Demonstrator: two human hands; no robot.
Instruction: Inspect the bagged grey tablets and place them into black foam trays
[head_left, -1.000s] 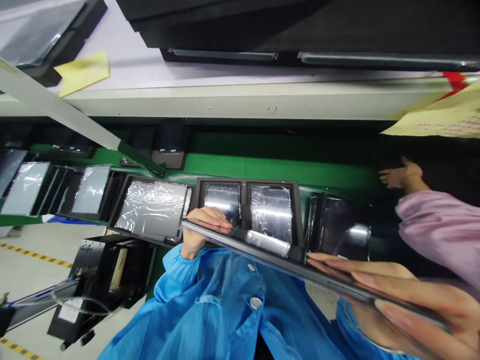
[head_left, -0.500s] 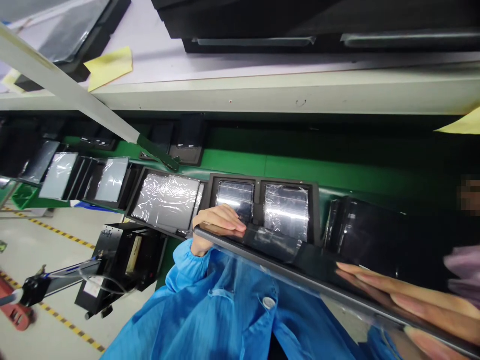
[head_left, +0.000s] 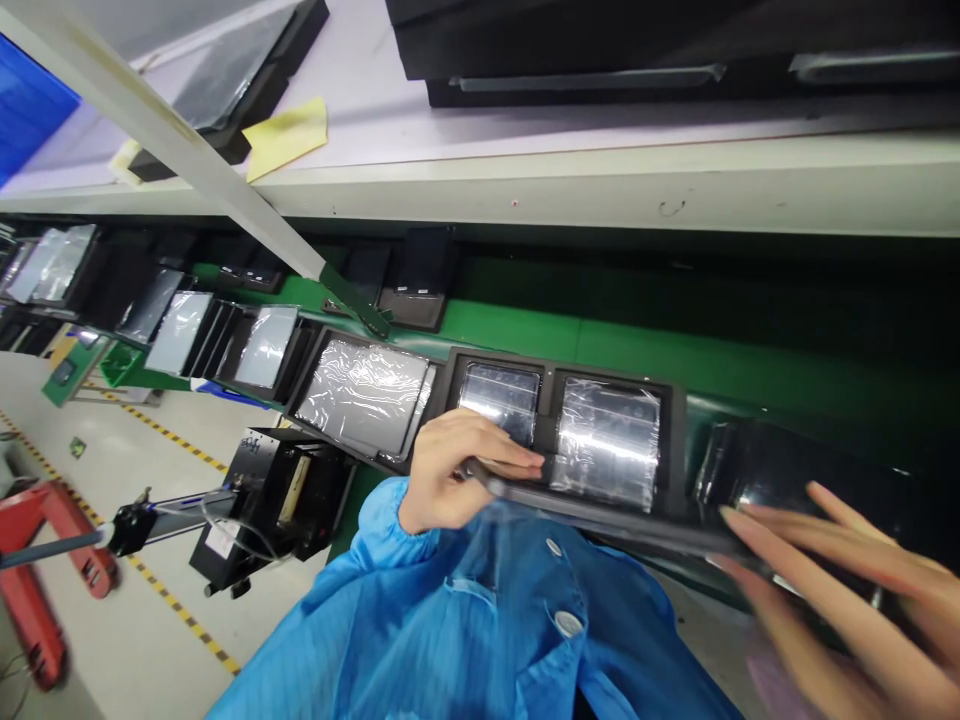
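Note:
A thin dark tablet-like screen panel is held nearly edge-on in front of my blue jacket. My left hand is closed on its left end, fingers over the top and thumb beneath. At the right end, my right hand, partly blurred, has long straight fingers above and below the panel's edge. Just behind the panel lies a dark tray with two film-covered screens in its compartments. The panel's face is mostly hidden by this angle.
Left of the tray sits a wrinkled film-wrapped panel, with more trays along the green bench. Dark stacked panels stand at right. A white shelf crosses above, its slanted post at left. A black machine stands lower left.
The panel has tilted to a more edge-on view. My right hand has moved up and farther into view, its fingers now spread over the panel's end. The whole view has shifted leftward.

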